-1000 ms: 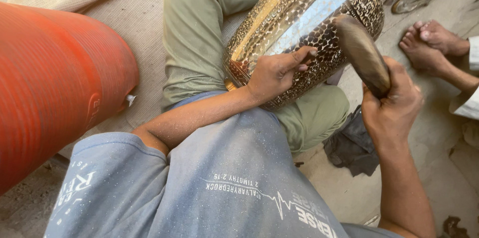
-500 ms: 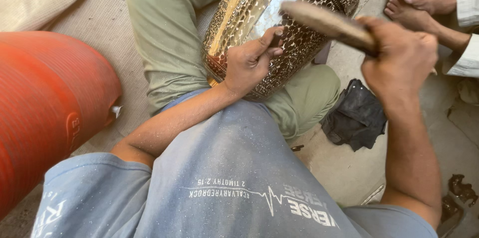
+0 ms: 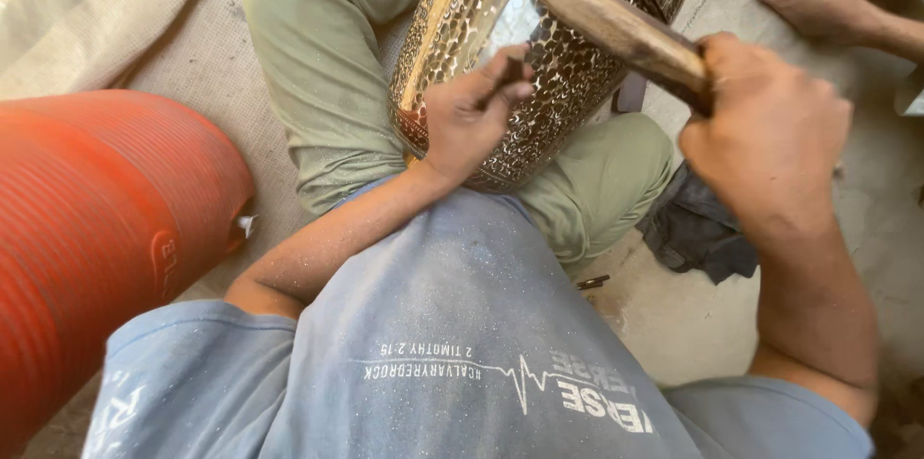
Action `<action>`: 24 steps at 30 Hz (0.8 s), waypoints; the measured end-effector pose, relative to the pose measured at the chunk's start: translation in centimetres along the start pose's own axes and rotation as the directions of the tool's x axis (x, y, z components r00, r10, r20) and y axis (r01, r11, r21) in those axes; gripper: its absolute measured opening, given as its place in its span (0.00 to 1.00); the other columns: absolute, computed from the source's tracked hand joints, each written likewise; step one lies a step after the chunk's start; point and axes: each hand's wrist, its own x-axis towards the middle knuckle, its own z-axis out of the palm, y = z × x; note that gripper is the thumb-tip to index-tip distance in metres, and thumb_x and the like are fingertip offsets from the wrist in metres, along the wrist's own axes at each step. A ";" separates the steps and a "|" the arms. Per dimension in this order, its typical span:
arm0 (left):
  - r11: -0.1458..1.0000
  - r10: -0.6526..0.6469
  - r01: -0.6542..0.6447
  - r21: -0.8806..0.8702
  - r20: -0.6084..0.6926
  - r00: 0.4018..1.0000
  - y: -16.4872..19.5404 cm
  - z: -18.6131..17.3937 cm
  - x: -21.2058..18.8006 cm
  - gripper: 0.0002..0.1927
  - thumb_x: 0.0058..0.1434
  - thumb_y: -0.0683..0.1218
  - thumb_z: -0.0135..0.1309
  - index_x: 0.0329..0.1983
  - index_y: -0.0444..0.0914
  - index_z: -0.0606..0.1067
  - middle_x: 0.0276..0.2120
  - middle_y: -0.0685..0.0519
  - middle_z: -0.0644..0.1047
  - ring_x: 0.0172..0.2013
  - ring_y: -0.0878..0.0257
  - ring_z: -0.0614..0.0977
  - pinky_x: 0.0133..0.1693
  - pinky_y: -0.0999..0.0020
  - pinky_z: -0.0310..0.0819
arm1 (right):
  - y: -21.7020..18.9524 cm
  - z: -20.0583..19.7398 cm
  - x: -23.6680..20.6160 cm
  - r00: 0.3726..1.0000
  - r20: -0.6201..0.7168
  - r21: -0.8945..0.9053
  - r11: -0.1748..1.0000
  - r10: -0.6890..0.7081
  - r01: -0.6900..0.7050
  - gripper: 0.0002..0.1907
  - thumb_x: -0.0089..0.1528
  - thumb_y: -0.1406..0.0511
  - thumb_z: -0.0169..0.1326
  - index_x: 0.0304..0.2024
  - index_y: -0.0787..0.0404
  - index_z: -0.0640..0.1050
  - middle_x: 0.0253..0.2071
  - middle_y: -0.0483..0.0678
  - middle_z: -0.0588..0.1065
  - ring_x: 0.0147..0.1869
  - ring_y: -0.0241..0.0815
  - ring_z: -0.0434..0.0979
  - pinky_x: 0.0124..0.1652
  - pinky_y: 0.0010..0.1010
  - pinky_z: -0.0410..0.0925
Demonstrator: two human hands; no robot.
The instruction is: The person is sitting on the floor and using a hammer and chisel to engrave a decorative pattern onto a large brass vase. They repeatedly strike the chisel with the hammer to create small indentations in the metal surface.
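You are raising the mallet (image 3: pixel 616 31) in your clenched right hand (image 3: pixel 765 137) toward twelve o'clock since the last strike, while your left hand (image 3: pixel 467 117) is still pinching the punch (image 3: pixel 510 74) against the vase (image 3: pixel 568 55), readying another blow.

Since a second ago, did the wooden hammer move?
Yes. The wooden mallet in the right hand has swung up off the patterned metal vessel; its head now hangs above the small tool in the left hand.
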 end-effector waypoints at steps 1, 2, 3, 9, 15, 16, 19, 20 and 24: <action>0.990 -0.104 0.104 -0.097 0.007 0.995 0.3 0.0 0.2 0.22 0.67 0.33 0.62 0.63 0.40 0.77 0.44 0.49 0.86 0.40 0.70 0.83 0.42 0.73 0.81 | 0.6 0.8 -1.0 0.994 -0.103 0.084 0.996 0.027 -0.019 0.16 0.54 0.72 0.65 0.45 0.59 0.80 0.36 0.52 0.79 0.34 0.54 0.79 0.36 0.44 0.71; 0.969 -0.146 0.150 -0.196 0.035 0.989 0.5 -0.1 0.7 0.22 0.67 0.33 0.62 0.63 0.39 0.77 0.45 0.49 0.86 0.41 0.69 0.84 0.41 0.72 0.82 | 1.1 1.9 -1.7 0.976 -0.211 0.167 0.986 0.061 -0.025 0.15 0.58 0.74 0.65 0.46 0.60 0.79 0.38 0.52 0.79 0.37 0.53 0.80 0.40 0.43 0.72; 0.937 -0.185 0.197 -0.289 0.067 0.980 0.7 -0.3 1.5 0.21 0.67 0.33 0.61 0.63 0.38 0.77 0.45 0.50 0.86 0.41 0.68 0.85 0.41 0.72 0.83 | 1.5 3.3 -2.4 0.944 -0.314 0.249 0.968 0.101 -0.020 0.14 0.62 0.75 0.65 0.47 0.61 0.77 0.40 0.52 0.78 0.40 0.52 0.80 0.44 0.42 0.72; 0.975 0.023 -0.156 0.160 0.623 0.782 2.2 2.1 6.1 0.21 0.66 0.42 0.64 0.62 0.44 0.78 0.36 0.54 0.85 0.28 0.69 0.80 0.33 0.72 0.76 | -2.1 15.4 -8.7 0.854 -0.153 0.689 0.673 0.497 -0.269 0.28 0.60 0.67 0.71 0.57 0.58 0.70 0.45 0.52 0.79 0.45 0.48 0.82 0.46 0.40 0.74; 0.847 0.154 -0.531 0.024 0.945 0.287 1.9 6.8 9.6 0.24 0.64 0.43 0.65 0.64 0.44 0.77 0.34 0.52 0.84 0.27 0.62 0.83 0.33 0.65 0.76 | -4.2 21.7 -13.2 0.768 0.129 0.843 0.338 0.627 -0.418 0.29 0.63 0.67 0.69 0.60 0.56 0.66 0.40 0.49 0.79 0.42 0.44 0.82 0.44 0.36 0.72; 0.838 0.155 -0.545 0.001 0.959 0.239 1.7 7.3 9.8 0.24 0.63 0.43 0.66 0.62 0.44 0.77 0.34 0.52 0.84 0.26 0.61 0.82 0.32 0.64 0.75 | -3.9 22.0 -13.3 0.763 0.149 0.829 0.342 0.629 -0.444 0.29 0.64 0.67 0.68 0.61 0.56 0.66 0.41 0.47 0.80 0.42 0.42 0.82 0.43 0.34 0.73; 0.855 0.139 -0.518 -0.019 0.971 0.194 1.4 8.2 10.1 0.24 0.60 0.42 0.67 0.61 0.42 0.79 0.36 0.50 0.84 0.26 0.60 0.83 0.30 0.63 0.74 | -3.1 22.1 -13.1 0.765 0.179 0.824 0.330 0.619 -0.460 0.28 0.63 0.68 0.67 0.61 0.56 0.68 0.41 0.44 0.82 0.43 0.37 0.83 0.42 0.32 0.74; 0.852 0.109 -0.524 0.003 0.977 0.182 1.4 8.3 10.3 0.21 0.59 0.43 0.67 0.57 0.43 0.80 0.35 0.50 0.84 0.26 0.60 0.83 0.31 0.63 0.74 | -2.8 22.1 -13.0 0.773 0.175 0.848 0.305 0.610 -0.433 0.27 0.61 0.71 0.66 0.60 0.57 0.70 0.41 0.45 0.82 0.44 0.38 0.83 0.43 0.33 0.74; 0.867 0.125 -0.498 -0.024 0.977 0.171 1.6 8.2 10.7 0.20 0.61 0.43 0.67 0.57 0.41 0.80 0.38 0.49 0.84 0.31 0.60 0.85 0.34 0.64 0.77 | -2.6 22.5 -12.4 0.729 0.099 0.954 -0.274 0.677 0.125 0.26 0.56 0.78 0.64 0.53 0.59 0.70 0.53 0.42 0.76 0.46 0.34 0.79 0.47 0.29 0.73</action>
